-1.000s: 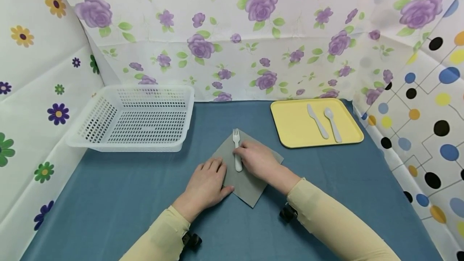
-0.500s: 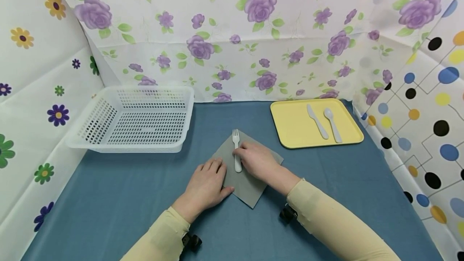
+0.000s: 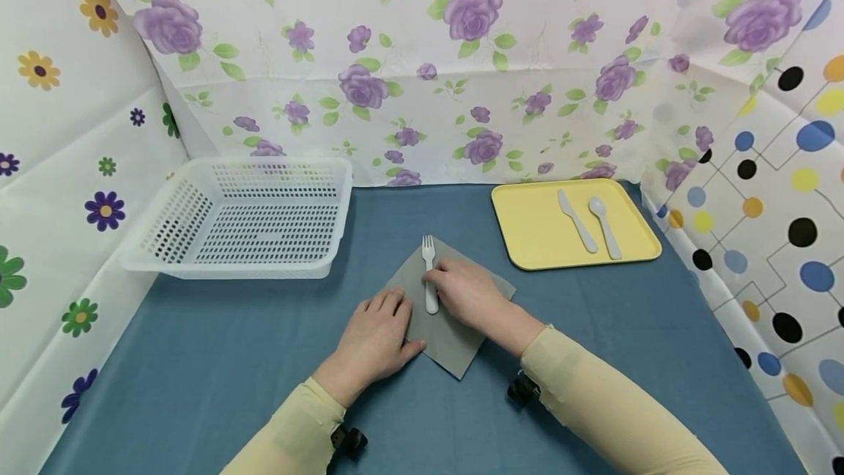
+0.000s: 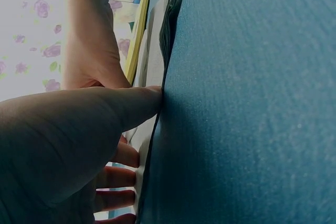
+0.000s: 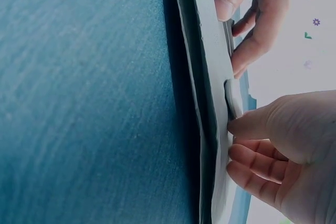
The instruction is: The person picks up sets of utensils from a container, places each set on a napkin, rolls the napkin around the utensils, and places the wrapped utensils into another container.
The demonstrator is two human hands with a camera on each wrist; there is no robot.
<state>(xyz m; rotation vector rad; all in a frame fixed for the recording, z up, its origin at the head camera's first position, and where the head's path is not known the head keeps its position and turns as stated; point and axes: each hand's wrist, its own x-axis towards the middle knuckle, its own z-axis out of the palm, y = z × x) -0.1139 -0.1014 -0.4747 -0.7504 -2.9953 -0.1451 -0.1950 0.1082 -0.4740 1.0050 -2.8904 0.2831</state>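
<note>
A grey folded napkin lies on the blue cloth with one corner pointing away, its layers showing at the edge in the right wrist view. On it lies a light grey fork, tines toward the far corner. My right hand pinches the fork's handle between thumb and fingers, hiding part of it. My left hand rests on the napkin's left side, its fingers extended. In the left wrist view, the left thumb touches the napkin's near edge.
A white perforated basket stands at the back left. At the back right, a yellow tray holds a knife and a spoon. Flowered sheeting hangs behind the blue-covered table.
</note>
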